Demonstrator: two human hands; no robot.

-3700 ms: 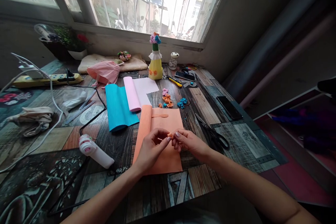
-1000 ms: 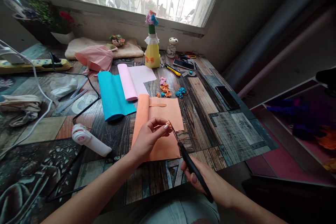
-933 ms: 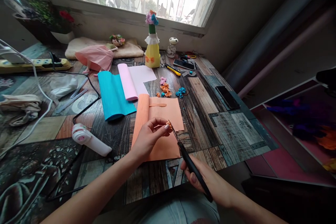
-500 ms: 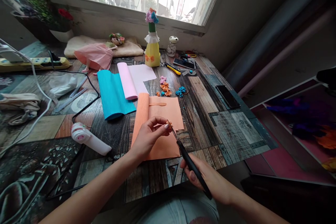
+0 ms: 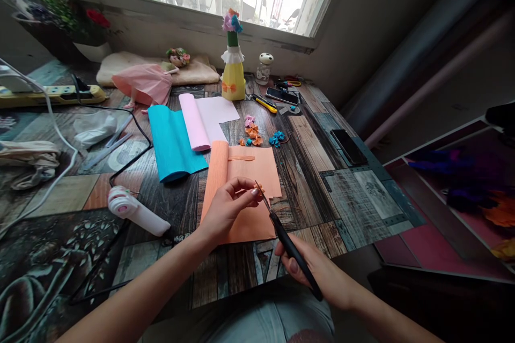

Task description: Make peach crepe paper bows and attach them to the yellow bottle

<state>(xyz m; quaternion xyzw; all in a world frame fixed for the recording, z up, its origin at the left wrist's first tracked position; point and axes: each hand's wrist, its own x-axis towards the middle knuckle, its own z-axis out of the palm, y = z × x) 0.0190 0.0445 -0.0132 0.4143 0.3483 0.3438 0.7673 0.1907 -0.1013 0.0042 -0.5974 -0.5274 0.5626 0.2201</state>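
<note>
A small piece of orange crepe paper (image 5: 258, 187) is pinched between the thumb and fingertips of my left hand (image 5: 230, 206). My right hand (image 5: 311, 268) is wrapped round the black handles of a pair of scissors (image 5: 287, 238). Their blade tips lie against the small piece at my left fingertips. Below both hands spreads a sheet of orange crepe paper (image 5: 253, 225), part of it still rolled on the left, with a thin folded orange strip (image 5: 241, 158) resting on top. Just beyond are small orange paper flowers (image 5: 252, 131) and a blue paper flower (image 5: 277, 139).
Blue crepe paper (image 5: 171, 144) and a pink roll (image 5: 195, 123) lie behind to the left. A white glue gun (image 5: 137, 211) with a black cable is left of my hand. A decorated yellow bottle (image 5: 233, 83), a yellow cutter (image 5: 265, 104) and a phone (image 5: 348, 147) are farther off.
The scissors have shifted very slightly at the small orange piece. Both hands keep their hold, and the view has tilted a little.
</note>
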